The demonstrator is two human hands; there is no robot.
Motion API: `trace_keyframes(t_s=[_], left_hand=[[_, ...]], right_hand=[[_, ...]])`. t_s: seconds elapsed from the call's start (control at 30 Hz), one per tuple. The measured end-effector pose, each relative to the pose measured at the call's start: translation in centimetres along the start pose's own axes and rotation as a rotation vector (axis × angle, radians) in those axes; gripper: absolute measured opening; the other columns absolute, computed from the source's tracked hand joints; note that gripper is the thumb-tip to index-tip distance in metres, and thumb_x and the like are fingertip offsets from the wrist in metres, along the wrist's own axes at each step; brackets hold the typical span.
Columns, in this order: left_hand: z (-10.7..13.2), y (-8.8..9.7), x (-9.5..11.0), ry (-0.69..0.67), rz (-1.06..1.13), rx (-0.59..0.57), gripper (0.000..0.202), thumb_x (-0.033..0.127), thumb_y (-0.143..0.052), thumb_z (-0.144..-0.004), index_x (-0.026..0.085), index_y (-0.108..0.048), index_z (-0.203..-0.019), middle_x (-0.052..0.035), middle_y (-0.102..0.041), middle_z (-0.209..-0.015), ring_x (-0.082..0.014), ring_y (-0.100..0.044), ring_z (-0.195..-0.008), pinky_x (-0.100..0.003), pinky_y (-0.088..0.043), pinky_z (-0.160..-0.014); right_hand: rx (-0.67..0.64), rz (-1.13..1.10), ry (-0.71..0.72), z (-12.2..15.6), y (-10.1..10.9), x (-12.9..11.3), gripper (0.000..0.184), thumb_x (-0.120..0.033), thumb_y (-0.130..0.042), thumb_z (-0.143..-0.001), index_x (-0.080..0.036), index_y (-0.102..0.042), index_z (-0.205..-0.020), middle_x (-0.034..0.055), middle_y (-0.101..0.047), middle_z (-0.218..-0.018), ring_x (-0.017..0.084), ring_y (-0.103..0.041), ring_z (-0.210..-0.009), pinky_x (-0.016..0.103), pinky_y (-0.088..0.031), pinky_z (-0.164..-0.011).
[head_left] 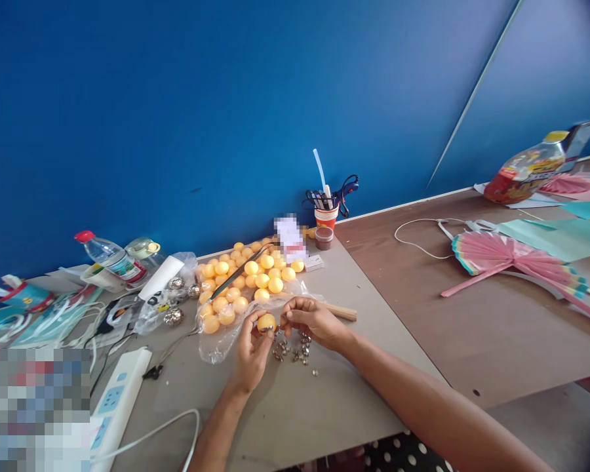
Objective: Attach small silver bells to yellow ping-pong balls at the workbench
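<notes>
My left hand [250, 354] holds an orange ping-pong ball [266, 322] between thumb and fingers. A small dark, shiny spot shows on the ball's lower side, by the thumb. My right hand [317, 322] is just to the right, fingers pinched close to the ball; what they hold is too small to make out. Under the hands lies a scatter of small shiny metal pieces [302, 351], perhaps thumbtacks, with one piece [315, 373] lying apart. Behind them a clear plastic bag [214, 351] spreads beneath many orange ping-pong balls [261, 280]. A dark thin strip [238, 270] rests across these.
Silver-covered balls [174, 316], a red-capped bottle [109, 257] and cables stand left, with a power strip [120, 393] nearer. A paper cup of tools [326, 217], a small lidded tub [324, 238] and a wooden stick [341, 311] lie behind. Rightward are a pink fan [514, 255] and a drink bottle [526, 172].
</notes>
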State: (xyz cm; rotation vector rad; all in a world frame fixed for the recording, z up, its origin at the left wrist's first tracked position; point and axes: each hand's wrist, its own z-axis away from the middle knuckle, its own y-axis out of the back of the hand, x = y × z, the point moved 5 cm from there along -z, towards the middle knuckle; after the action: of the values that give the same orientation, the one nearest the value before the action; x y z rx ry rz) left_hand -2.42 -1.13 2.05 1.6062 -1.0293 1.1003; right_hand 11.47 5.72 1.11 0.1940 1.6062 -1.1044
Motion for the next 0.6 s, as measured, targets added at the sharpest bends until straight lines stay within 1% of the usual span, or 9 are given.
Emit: trace_keyframes(t_s=[0.1,0.17,0.3,0.37,0.47,0.6], left_hand=[[-0.04,-0.06,0.03,0.028,0.002,-0.006,0.038,0.044,-0.062,-0.083,0.020,-0.055,-0.112,-0.0084,-0.065,-0.105,-0.0209,-0.064,-0.087,-0.033,-0.052,-0.075],[-0.03,-0.07,0.08,0.036,0.015,-0.006,0.038,0.044,-0.063,-0.082,0.020,-0.056,-0.110,-0.0083,-0.065,-0.105,-0.0205,-0.064,-0.086,-0.033,-0.052,-0.075],[0.01,-0.18,0.10,0.046,0.060,-0.032,0.037,0.042,-0.062,-0.083,0.020,-0.055,-0.111,-0.0081,-0.064,-0.106,-0.0195,-0.063,-0.087,-0.032,-0.052,-0.076],[0.03,-0.19,0.06,0.053,0.063,-0.042,0.036,0.041,-0.062,-0.083,0.020,-0.054,-0.112,-0.0082,-0.063,-0.107,-0.0195,-0.063,-0.089,-0.032,-0.051,-0.079],[0.05,-0.11,-0.03,0.061,0.063,-0.035,0.037,0.041,-0.063,-0.083,0.019,-0.054,-0.112,-0.0088,-0.063,-0.111,-0.0203,-0.062,-0.096,-0.033,-0.050,-0.085],[0.05,-0.10,-0.19,0.082,0.066,-0.037,0.038,0.042,-0.063,-0.083,0.020,-0.054,-0.113,-0.0100,-0.062,-0.116,-0.0210,-0.062,-0.097,-0.033,-0.050,-0.084]], right_hand=[[0.014,-0.022,-0.007,-0.10,0.12,0.06,0.030,-0.037,-0.081,-0.064,-0.016,-0.061,-0.072,-0.0027,-0.063,-0.061,0.012,-0.060,-0.056,0.028,-0.044,-0.066],[0.015,-0.025,-0.015,-0.12,0.08,0.10,0.030,-0.036,-0.082,-0.062,-0.016,-0.062,-0.071,-0.0025,-0.064,-0.061,0.012,-0.060,-0.056,0.028,-0.044,-0.067],[0.025,-0.049,-0.027,-0.08,0.00,0.18,0.030,-0.033,-0.081,-0.061,-0.016,-0.067,-0.081,-0.0009,-0.069,-0.070,0.012,-0.062,-0.060,0.029,-0.044,-0.071],[0.028,-0.048,-0.032,-0.07,-0.01,0.26,0.032,-0.032,-0.081,-0.061,-0.016,-0.069,-0.085,-0.0006,-0.069,-0.070,0.013,-0.062,-0.063,0.029,-0.044,-0.074],[0.020,-0.015,-0.047,-0.06,-0.06,0.43,0.030,-0.035,-0.081,-0.061,-0.016,-0.069,-0.081,-0.0005,-0.068,-0.066,0.014,-0.062,-0.066,0.030,-0.044,-0.076],[0.051,0.071,-0.020,-0.02,0.15,0.28,0.027,-0.036,-0.080,-0.062,-0.017,-0.067,-0.074,-0.0019,-0.065,-0.062,0.013,-0.058,-0.063,0.028,-0.042,-0.069]])
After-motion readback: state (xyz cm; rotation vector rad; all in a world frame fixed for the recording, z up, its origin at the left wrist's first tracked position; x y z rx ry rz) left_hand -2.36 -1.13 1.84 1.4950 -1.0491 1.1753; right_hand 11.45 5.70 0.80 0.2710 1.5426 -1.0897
